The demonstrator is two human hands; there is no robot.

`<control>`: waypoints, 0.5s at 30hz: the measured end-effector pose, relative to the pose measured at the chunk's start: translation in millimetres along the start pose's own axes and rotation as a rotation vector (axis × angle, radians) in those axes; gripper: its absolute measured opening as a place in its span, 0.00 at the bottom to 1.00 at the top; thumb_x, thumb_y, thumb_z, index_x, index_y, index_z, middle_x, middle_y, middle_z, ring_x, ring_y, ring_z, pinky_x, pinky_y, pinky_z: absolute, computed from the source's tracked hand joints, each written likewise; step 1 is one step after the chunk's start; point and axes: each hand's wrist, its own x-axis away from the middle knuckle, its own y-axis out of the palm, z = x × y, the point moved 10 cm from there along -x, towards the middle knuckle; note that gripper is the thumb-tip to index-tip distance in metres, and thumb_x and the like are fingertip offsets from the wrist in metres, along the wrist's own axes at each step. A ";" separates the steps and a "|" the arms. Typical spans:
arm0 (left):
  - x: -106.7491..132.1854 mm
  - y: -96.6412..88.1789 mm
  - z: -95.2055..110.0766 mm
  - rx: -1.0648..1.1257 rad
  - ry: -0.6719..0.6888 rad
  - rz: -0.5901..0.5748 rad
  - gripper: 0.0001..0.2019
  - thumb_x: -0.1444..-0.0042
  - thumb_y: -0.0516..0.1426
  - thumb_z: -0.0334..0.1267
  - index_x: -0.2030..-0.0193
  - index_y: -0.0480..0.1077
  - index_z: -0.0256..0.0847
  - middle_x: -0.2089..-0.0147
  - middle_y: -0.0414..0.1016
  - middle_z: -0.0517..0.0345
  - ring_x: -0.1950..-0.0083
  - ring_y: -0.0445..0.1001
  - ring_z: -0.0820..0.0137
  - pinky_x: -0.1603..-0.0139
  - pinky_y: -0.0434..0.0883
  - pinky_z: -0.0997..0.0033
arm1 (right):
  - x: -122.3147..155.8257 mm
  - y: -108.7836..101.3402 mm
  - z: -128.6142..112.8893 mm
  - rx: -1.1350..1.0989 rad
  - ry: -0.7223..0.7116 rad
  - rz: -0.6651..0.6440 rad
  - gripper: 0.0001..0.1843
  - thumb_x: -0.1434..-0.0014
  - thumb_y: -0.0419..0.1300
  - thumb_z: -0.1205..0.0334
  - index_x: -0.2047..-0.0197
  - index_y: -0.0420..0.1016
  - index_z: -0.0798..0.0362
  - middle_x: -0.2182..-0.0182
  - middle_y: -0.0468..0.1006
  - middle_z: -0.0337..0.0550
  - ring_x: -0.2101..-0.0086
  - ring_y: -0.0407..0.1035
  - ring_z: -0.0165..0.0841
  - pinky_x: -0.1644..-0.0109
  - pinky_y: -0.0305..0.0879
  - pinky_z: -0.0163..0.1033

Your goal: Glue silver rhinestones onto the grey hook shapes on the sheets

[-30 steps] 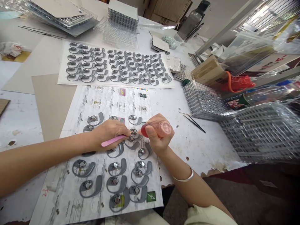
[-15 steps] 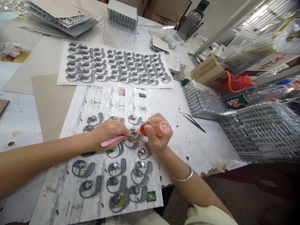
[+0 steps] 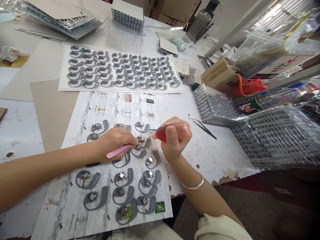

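My left hand (image 3: pixel 113 141) is closed on a pink stick tool (image 3: pixel 117 151), its tip against a small grey curved piece with a shiny stone (image 3: pixel 140 140) on the printed paper sheet (image 3: pixel 110 110). My right hand (image 3: pixel 176 138) grips a small reddish squeeze bottle (image 3: pixel 161 134), whose nozzle points left at that same piece. Several more grey curved pieces (image 3: pixel 121 191) lie in rows on the sheet below my hands.
A second sheet (image 3: pixel 120 70) covered with several finished grey pieces lies farther back. Black tweezers (image 3: pixel 203 129) rest right of my hands. Clear studded trays (image 3: pixel 270 136) are stacked at the right, more trays (image 3: pixel 127 20) at the back. A brown cardboard sheet (image 3: pixel 53 110) lies left.
My right hand has tilted the bottle so its body is more hidden in the fist. The view has shifted slightly. My left hand stays in place.
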 end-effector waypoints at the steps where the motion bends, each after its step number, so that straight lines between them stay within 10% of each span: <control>1: -1.3 -3.1 2.2 -0.004 -0.002 0.016 0.04 0.40 0.55 0.30 0.60 0.70 0.38 0.64 0.80 0.55 0.64 0.79 0.70 0.62 0.75 0.73 | -3.9 -5.3 4.5 -0.013 0.040 0.044 0.17 0.39 0.56 0.54 0.77 0.62 0.50 0.81 0.65 0.36 0.80 0.65 0.29 0.80 0.64 0.37; 8: -20.1 -16.6 -17.8 0.029 -0.273 -0.035 0.07 0.41 0.56 0.31 0.60 0.75 0.36 0.65 0.80 0.54 0.66 0.79 0.71 0.68 0.76 0.78 | -41.2 -8.8 42.6 -0.263 0.337 0.146 0.22 0.43 0.60 0.51 0.79 0.56 0.52 0.79 0.61 0.30 0.87 0.56 0.20 0.87 0.59 0.31; 15: -29.8 -5.5 -3.5 -0.323 0.093 0.036 0.07 0.41 0.53 0.29 0.58 0.71 0.32 0.59 0.79 0.47 0.63 0.79 0.65 0.66 0.77 0.67 | -41.4 3.7 47.5 -0.231 0.288 0.196 0.21 0.44 0.61 0.52 0.80 0.58 0.53 0.85 0.60 0.29 0.86 0.62 0.24 0.86 0.58 0.31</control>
